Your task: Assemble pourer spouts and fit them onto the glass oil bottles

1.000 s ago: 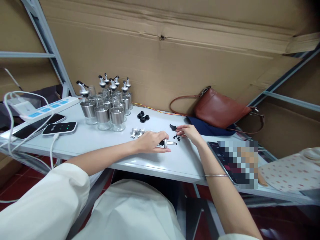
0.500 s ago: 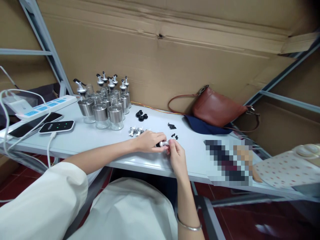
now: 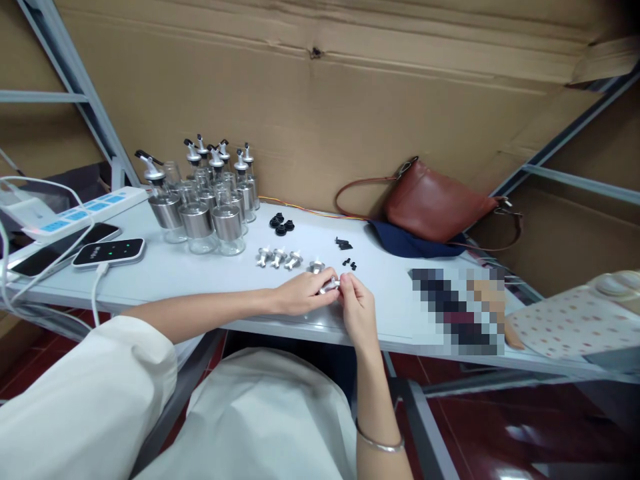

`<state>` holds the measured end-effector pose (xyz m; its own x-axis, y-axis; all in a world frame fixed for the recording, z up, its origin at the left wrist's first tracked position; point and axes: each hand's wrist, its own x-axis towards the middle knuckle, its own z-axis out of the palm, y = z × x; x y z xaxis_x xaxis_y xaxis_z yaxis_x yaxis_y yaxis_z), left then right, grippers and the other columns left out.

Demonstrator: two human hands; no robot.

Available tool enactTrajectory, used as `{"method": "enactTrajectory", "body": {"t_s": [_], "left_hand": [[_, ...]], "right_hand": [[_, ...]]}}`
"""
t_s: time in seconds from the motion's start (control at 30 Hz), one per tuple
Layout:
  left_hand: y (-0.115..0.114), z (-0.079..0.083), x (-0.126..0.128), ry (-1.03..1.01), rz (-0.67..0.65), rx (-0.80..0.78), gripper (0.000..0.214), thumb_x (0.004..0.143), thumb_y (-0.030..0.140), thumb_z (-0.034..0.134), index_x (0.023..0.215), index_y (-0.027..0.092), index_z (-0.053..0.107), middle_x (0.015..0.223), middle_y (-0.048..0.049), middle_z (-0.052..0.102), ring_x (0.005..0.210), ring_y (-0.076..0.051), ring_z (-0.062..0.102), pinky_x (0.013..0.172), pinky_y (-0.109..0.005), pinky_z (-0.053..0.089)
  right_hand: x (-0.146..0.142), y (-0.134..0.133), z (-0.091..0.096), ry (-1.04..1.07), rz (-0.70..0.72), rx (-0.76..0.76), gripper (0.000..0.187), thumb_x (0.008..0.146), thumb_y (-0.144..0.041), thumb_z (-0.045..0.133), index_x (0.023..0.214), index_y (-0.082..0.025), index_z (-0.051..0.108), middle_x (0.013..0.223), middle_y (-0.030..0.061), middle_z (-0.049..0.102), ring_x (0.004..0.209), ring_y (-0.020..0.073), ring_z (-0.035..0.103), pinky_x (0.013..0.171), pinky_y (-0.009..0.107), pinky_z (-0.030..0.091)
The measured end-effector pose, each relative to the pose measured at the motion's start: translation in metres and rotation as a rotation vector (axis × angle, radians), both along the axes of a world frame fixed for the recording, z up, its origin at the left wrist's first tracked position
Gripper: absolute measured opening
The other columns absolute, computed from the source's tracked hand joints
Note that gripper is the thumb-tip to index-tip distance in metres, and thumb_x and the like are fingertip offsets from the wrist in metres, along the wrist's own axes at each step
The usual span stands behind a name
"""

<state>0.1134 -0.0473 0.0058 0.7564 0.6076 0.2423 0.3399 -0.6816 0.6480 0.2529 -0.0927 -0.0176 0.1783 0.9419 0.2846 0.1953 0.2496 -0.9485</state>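
Observation:
My left hand (image 3: 303, 295) is closed around a small silver pour spout (image 3: 329, 286), low over the front of the table. My right hand (image 3: 359, 308) pinches the spout's right end with thumb and fingertips; whether a smaller piece is also between them is hidden. Just behind my hands, several loose silver spouts (image 3: 279, 258) lie in a row on the tabletop. Black round stoppers (image 3: 281, 225) form a cluster further back. Thin black flip caps (image 3: 343, 244) and tiny black pieces (image 3: 349, 264) lie behind my right hand.
Several glass-and-steel bottles (image 3: 229, 223), some with spouts fitted, stand at the back left. Left of them are a power strip (image 3: 85, 213), a phone (image 3: 65, 250) and a black-and-white device (image 3: 109, 253). A brown handbag (image 3: 435, 203) rests on blue cloth (image 3: 420, 245) at right.
Both hands stay together at the spout, which shows at a different angle, its black part out of sight. My left hand has uncovered more of the spout row. The view has shifted slightly.

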Motion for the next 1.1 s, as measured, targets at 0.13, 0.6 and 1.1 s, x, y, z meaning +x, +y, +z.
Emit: {"method": "enactTrajectory", "body": {"t_s": [0.13,0.6,1.1], "left_hand": [[-0.006,0.003,0.002,0.132,0.103,0.112,0.021,0.091,0.037,0.034,0.092,0.019,0.044,0.076,-0.0010,0.057,0.067,-0.018,0.055,0.062,-0.028,0.038],[-0.005,0.002,-0.002,0.125,0.204,0.237,0.030,0.092,0.044,0.034,0.105,0.018,0.044,0.082,-0.0024,0.064,0.072,-0.018,0.063,0.064,-0.027,0.042],[-0.004,0.004,0.000,0.166,0.193,0.226,0.029,0.090,0.042,0.039,0.105,0.018,0.045,0.080,-0.0013,0.065,0.070,-0.018,0.062,0.062,-0.027,0.041]], "right_hand": [[0.001,0.002,-0.003,0.060,-0.045,-0.018,0.045,0.083,-0.056,0.048,0.057,-0.020,0.040,0.053,-0.0064,0.033,0.051,0.0095,0.029,0.049,0.024,0.026],[0.049,0.019,0.010,-0.239,-0.233,0.024,0.022,0.079,-0.037,0.053,0.086,-0.018,0.061,0.065,0.0015,0.062,0.061,0.0165,0.057,0.064,0.030,0.043],[0.063,0.048,-0.006,-1.140,-0.370,-0.047,0.022,0.084,-0.012,0.043,0.082,-0.012,0.066,0.084,0.0156,0.062,0.082,0.0264,0.054,0.069,0.035,0.037]]}}
